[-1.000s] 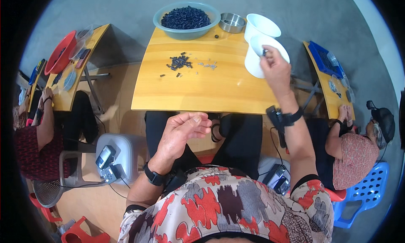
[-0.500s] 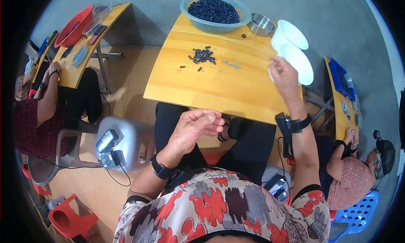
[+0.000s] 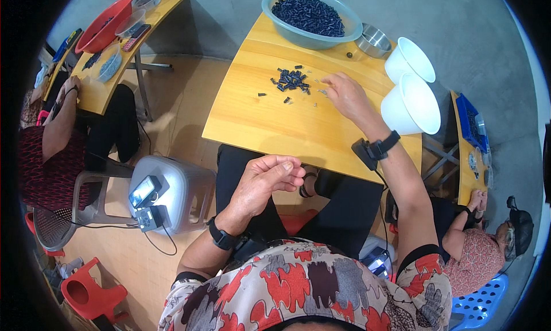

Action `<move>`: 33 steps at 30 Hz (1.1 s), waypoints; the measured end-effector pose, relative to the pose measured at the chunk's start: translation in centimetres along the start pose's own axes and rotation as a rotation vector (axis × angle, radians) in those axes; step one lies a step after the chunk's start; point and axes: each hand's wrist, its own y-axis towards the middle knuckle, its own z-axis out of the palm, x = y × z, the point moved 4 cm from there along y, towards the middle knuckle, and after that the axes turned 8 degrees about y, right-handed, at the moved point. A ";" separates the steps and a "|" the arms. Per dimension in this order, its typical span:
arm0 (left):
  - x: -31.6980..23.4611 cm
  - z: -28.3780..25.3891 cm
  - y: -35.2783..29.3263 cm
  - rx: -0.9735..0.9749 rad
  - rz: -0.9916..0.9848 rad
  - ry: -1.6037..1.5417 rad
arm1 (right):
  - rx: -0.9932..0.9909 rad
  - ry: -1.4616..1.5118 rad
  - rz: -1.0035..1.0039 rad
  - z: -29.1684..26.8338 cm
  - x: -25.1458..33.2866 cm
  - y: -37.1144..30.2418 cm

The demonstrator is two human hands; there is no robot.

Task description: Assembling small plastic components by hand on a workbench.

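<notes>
My right hand (image 3: 346,97) reaches out over the wooden table (image 3: 275,124), fingers down beside a small pile of dark cylindrical parts (image 3: 291,80). Tiny light bits lie on the wood just under its fingertips; whether it pinches one I cannot tell. My left hand (image 3: 265,181) hovers above my lap near the table's front edge, fingers curled loosely inward, with nothing visible in it. A pale green bowl (image 3: 287,31) full of dark parts stands at the table's far edge. Two white bowls (image 3: 412,104) sit to the right of my right hand.
A small steel dish (image 3: 373,41) stands next to the green bowl. A grey stool with a device and cables (image 3: 166,194) is at my left. Another person works at a table (image 3: 103,84) on the left, holding a red basin. Another person sits at lower right (image 3: 488,245).
My right hand has moved left from the white bowls to the spot beside the dark pile. My left hand stayed curled over my lap. The view shifted.
</notes>
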 end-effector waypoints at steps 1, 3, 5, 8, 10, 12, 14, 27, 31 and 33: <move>0.1 -0.2 0.2 -0.001 -0.002 -0.010 | 0.004 0.002 -0.001 0.5 0.0 0.7; 0.0 -0.6 0.5 -0.008 0.007 -0.015 | 0.016 0.025 -0.113 1.7 0.5 1.9; -0.2 -0.9 0.7 -0.013 0.015 -0.017 | -0.013 -0.006 -0.193 2.8 0.4 3.0; -0.3 -1.4 0.9 -0.042 0.030 0.002 | 0.014 -0.023 -0.271 3.7 1.0 4.2; -0.1 -2.0 1.0 -0.072 0.042 -0.017 | 0.067 -0.014 -0.267 4.0 0.8 4.8; 0.0 -2.3 0.9 -0.079 0.043 -0.010 | 0.135 -0.032 -0.249 4.7 0.2 5.2; 0.1 -2.3 1.2 -0.089 0.044 -0.004 | 0.128 -0.032 -0.249 4.9 -0.3 4.9; 1.3 -1.6 1.4 -0.050 -0.014 -0.009 | 0.122 0.021 -0.235 1.8 0.9 -1.7; 1.3 -1.6 1.4 -0.052 0.001 0.004 | -0.014 -0.051 -0.198 0.1 -1.6 -1.9; 1.0 -1.7 1.6 -0.065 0.017 0.022 | -0.078 0.024 -0.095 -0.6 -3.1 -1.9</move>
